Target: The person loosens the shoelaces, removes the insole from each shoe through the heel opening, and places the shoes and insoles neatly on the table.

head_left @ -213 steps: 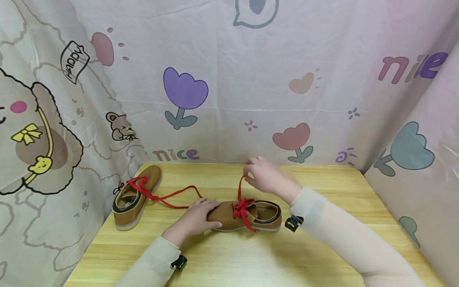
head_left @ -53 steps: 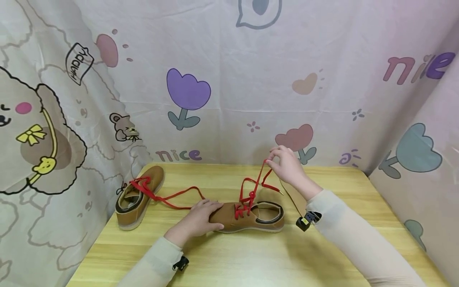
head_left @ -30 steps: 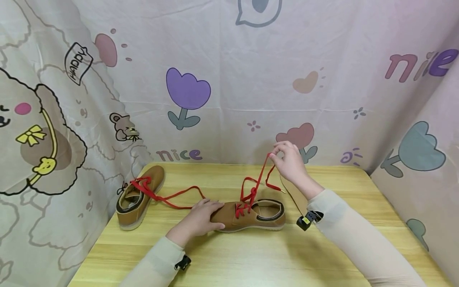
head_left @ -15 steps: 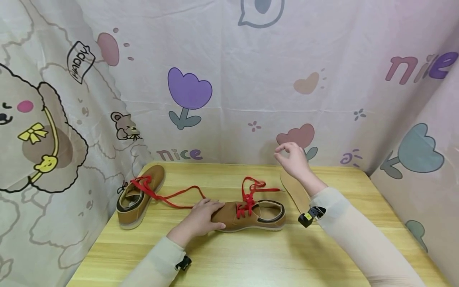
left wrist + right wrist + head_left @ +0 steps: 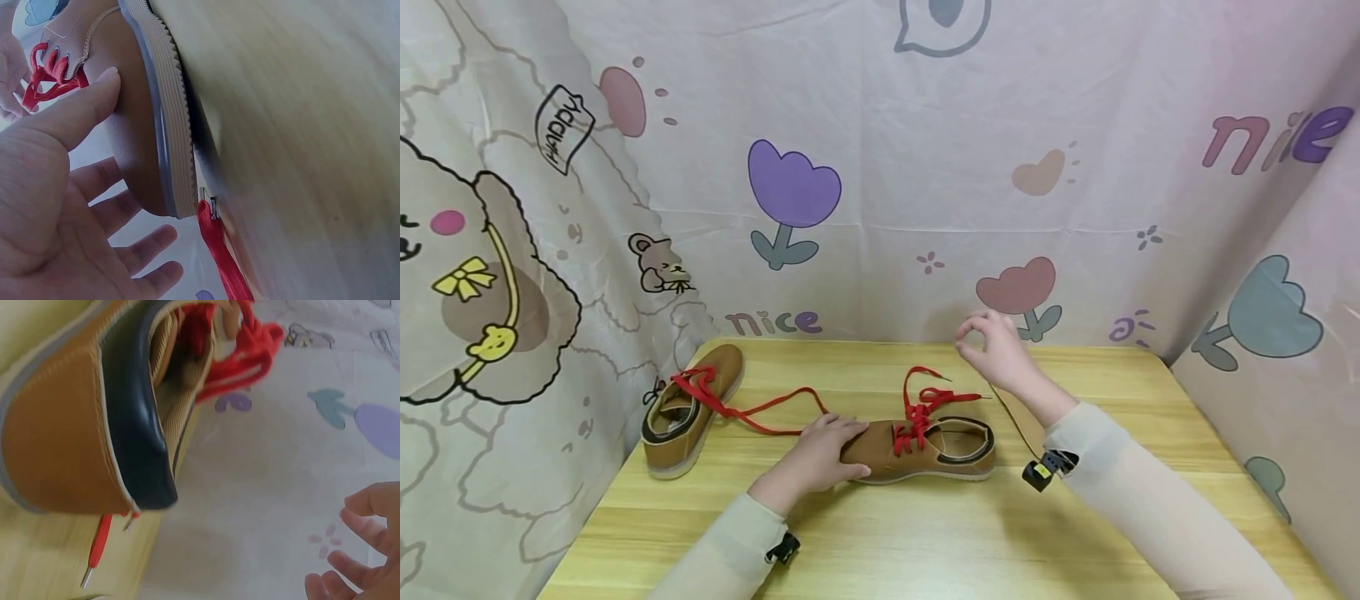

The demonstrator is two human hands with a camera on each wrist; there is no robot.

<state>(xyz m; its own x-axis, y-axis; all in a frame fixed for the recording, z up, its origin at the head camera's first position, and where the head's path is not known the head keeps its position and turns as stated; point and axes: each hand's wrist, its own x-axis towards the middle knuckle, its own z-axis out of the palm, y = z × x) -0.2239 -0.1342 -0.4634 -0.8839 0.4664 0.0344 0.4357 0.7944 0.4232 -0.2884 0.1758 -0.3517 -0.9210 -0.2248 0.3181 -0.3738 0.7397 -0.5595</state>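
A brown lace-up shoe (image 5: 880, 442) lies sideways in the middle of the table, toe to the left. My left hand (image 5: 816, 457) holds its toe, thumb on the near side and fingers round the far side, as the left wrist view shows. Red laces (image 5: 917, 415) sit knotted or bunched over its tongue, with two loose ends lying behind it. Above and behind the heel, my right hand (image 5: 1000, 354) hovers with nothing in it. Its thumb and forefinger bend toward each other in a loose ring. The right wrist view shows the shoe's dark-collared heel (image 5: 137, 425).
A second brown shoe (image 5: 677, 454) stands at the table's left. Its long red lace (image 5: 767, 404) runs to the held shoe's toe, where metal tips (image 5: 212, 206) show. A flat tan insole-shaped piece (image 5: 1018, 412) lies partly behind my right wrist. Printed cloth (image 5: 880, 167) hangs around the table.
My right hand, which pulled a red lace up and right, has let it go. The lace has dropped behind the shoe. The left hand has stayed on the toe.
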